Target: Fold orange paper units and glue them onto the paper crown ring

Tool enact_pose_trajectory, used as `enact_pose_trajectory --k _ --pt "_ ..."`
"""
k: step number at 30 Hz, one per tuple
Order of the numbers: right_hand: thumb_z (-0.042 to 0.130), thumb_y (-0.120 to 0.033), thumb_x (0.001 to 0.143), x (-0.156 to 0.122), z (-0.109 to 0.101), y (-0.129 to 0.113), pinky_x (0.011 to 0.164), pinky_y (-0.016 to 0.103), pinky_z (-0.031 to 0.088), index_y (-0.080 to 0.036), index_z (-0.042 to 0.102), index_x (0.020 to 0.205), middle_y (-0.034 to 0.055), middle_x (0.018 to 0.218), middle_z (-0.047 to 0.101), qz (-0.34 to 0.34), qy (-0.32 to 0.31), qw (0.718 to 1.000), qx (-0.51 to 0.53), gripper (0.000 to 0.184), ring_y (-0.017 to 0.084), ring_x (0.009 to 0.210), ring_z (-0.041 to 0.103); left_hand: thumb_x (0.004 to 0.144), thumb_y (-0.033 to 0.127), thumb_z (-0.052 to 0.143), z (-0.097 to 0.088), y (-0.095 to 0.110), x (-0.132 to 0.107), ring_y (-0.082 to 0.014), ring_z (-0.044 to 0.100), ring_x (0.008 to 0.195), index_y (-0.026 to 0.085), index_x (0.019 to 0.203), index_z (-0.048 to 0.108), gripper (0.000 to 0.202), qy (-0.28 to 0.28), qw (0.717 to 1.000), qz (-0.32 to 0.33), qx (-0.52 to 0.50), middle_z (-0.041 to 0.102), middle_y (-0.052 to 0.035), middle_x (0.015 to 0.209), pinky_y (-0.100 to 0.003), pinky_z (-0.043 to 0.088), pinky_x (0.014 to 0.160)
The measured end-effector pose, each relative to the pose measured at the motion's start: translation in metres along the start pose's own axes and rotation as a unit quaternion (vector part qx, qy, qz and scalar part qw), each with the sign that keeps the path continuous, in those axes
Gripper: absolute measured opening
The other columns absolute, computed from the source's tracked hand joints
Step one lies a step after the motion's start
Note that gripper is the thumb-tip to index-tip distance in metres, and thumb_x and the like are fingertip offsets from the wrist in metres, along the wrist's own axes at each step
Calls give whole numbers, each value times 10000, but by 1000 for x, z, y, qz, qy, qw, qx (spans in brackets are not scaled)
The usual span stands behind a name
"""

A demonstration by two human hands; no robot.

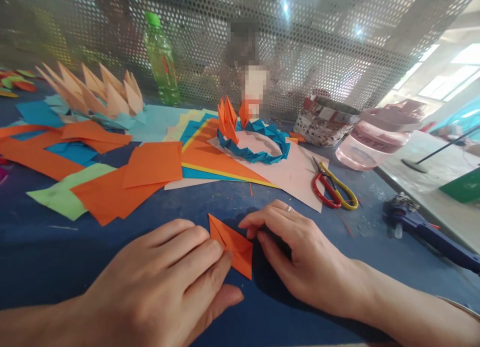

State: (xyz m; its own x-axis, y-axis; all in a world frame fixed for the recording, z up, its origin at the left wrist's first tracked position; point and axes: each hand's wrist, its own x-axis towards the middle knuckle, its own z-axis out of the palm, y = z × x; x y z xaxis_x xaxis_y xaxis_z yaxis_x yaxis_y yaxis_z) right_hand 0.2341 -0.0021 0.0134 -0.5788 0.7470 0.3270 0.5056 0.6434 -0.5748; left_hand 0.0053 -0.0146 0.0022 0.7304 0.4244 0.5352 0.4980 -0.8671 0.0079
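Note:
A small folded orange paper piece (233, 244) lies on the blue table (56, 257) between my hands. My left hand (168, 277) lies flat over its left part, fingers stretched out and pressing on the paper. My right hand (296, 252), with a ring on one finger, rests at the paper's right edge, its fingers curled and its fingertips touching the fold.
Loose orange, blue and green paper sheets (112, 172) cover the left. Behind stand a blue and orange folded paper ring (255, 142), a pale folded crown (93, 94) and a green bottle (162, 62). Red and yellow scissors (332, 187), a pink jar (375, 137), a woven basket (322, 119) and a blue glue gun (423, 229) lie to the right.

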Motion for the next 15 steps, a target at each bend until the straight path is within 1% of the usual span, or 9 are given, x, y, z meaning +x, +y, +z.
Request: enact_pose_trajectory --k 3,6,8,10,12,15 --pt "460 33 828 0 0 -3 823 263 453 -140 584 1081 15 890 639 17 0 999 34 331 127 854 561 924 250 571 0 0 -1 -205 570 776 179 885 702 154 9 1000 4 5 706 -3 820 -393 391 808" --pt "453 69 783 1 -2 -7 804 251 454 -150 592 1044 1 857 647 21 -18 998 65 369 117 821 568 929 252 565 1 -1 -1 -198 585 777 183 860 707 173 9 1000 10 9 717 2 826 -387 397 821" --pt "455 86 753 1 -2 -8 806 251 455 -149 599 1004 0 848 654 5 -29 996 79 373 112 805 572 926 244 567 2 -2 -2 -199 599 799 188 867 712 166 8 1000 11 9 724 6 840 -387 402 832" --pt "463 97 726 2 -3 -7 828 265 455 -140 601 982 7 851 660 -20 -24 996 79 375 115 805 575 924 243 572 2 -2 -1 -199 608 811 191 896 716 156 10 1000 7 8 729 8 859 -388 410 832" --pt "475 100 705 2 -2 -5 841 292 456 -129 608 979 28 884 667 -46 -11 997 61 381 132 833 578 922 242 575 2 -3 0 -195 611 794 188 914 719 154 14 1000 11 7 731 7 861 -382 421 802" --pt "503 100 688 1 -2 1 851 331 457 -124 629 999 57 976 675 -74 -5 997 17 404 170 926 575 940 249 544 0 -3 3 -191 606 757 180 882 718 196 19 1000 16 13 726 0 830 -367 428 738"
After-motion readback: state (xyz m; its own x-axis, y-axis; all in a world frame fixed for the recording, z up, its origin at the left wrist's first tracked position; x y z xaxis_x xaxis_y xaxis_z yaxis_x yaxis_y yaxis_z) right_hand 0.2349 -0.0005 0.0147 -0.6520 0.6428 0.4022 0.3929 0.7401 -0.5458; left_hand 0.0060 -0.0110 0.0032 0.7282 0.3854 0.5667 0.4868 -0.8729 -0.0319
